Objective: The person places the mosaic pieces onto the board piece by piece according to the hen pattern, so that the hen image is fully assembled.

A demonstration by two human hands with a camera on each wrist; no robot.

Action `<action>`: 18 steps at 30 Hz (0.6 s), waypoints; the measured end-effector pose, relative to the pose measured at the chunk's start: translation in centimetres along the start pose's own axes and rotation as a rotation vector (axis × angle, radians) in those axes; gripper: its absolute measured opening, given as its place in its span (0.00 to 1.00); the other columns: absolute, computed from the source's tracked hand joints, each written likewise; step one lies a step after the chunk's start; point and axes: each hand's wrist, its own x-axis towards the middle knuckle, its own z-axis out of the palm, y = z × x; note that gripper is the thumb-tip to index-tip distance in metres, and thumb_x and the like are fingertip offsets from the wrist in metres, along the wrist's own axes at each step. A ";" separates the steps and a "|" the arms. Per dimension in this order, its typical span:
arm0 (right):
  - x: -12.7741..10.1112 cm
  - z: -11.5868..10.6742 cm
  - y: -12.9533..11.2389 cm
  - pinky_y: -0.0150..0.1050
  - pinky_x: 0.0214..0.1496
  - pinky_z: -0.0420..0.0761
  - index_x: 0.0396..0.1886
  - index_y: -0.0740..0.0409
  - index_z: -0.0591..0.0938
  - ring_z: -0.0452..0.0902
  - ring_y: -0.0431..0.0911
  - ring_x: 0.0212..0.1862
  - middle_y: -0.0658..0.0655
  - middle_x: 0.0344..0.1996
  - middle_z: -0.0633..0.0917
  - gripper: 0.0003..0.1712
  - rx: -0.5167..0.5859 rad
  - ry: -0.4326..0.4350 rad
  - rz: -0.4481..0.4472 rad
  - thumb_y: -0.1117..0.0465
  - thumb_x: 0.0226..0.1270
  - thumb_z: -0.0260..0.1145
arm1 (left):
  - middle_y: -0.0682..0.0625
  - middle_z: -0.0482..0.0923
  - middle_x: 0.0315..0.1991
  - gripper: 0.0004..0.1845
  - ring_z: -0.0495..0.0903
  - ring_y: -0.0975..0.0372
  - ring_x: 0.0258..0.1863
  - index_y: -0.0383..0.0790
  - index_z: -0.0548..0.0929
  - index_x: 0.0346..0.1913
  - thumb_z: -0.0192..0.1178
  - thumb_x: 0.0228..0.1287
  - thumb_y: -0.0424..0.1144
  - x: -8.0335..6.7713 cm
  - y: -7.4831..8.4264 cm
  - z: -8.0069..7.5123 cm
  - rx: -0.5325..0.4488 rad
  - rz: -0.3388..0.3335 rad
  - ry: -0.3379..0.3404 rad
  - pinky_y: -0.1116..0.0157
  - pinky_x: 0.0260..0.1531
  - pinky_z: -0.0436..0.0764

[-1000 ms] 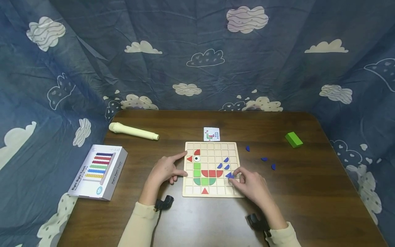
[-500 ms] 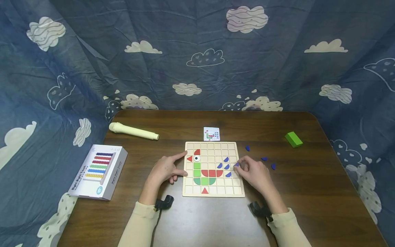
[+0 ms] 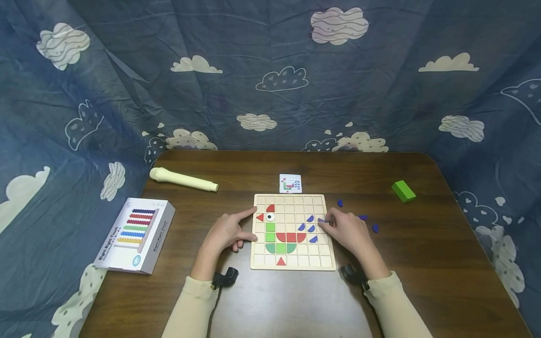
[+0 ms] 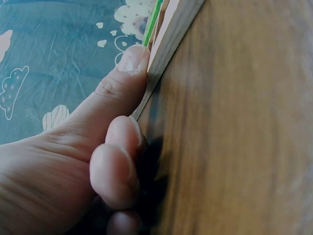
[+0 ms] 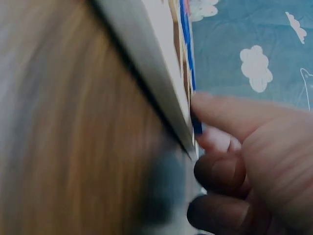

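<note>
A pale wooden grid board [image 3: 261, 259] lies on the table, with red, green and blue pieces set in a bird shape. My left hand [image 3: 226, 231] touches its left edge with straight index finger and thumb; in the left wrist view the thumb [image 4: 129, 68] presses the board's side. Over the board's right columns, my right hand [image 3: 350, 231] pinches a small blue piece [image 3: 323, 220], mostly hidden by the fingertips. Several blue half-circles [image 3: 313, 239] sit in cells just left of it. In the right wrist view, the held piece [image 5: 197, 124] shows as a dark blue edge.
A picture card [image 3: 290, 183] lies behind the board. Loose blue half-circles [image 3: 375, 228] lie to its right, and a green block [image 3: 403, 191] farther off. At left are a cream toy microphone [image 3: 183, 180] and an abacus box [image 3: 133, 234].
My right hand has moved up along the board's right side, with a blue piece in its fingertips. A blue half-circle stays in the lower cell it left. The left hand holds still.
</note>
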 end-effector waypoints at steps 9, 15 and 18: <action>0.5 0.5 -0.3 0.36 0.20 0.61 0.42 0.49 0.84 0.66 0.43 0.19 0.49 0.16 0.73 0.14 0.016 0.044 0.011 0.47 0.64 0.72 | 0.50 0.77 0.11 0.49 0.77 0.62 0.08 0.71 0.67 0.72 0.80 0.44 0.51 0.1 0.0 0.1 -0.015 -0.009 -0.001 0.70 0.10 0.74; 0.7 0.6 -0.4 0.36 0.20 0.61 0.43 0.48 0.85 0.65 0.43 0.19 0.49 0.16 0.73 0.12 0.033 0.048 0.009 0.49 0.65 0.71 | 0.50 0.77 0.11 0.49 0.78 0.61 0.08 0.72 0.67 0.72 0.80 0.43 0.51 0.2 0.0 0.0 -0.015 -0.016 -0.002 0.70 0.10 0.74; 0.6 0.7 -0.4 0.36 0.20 0.60 0.44 0.48 0.85 0.65 0.43 0.19 0.49 0.16 0.72 0.11 0.041 0.044 0.014 0.50 0.66 0.71 | 0.50 0.77 0.11 0.50 0.78 0.61 0.08 0.72 0.67 0.72 0.80 0.43 0.52 0.2 -0.1 0.1 -0.009 -0.017 -0.006 0.70 0.10 0.74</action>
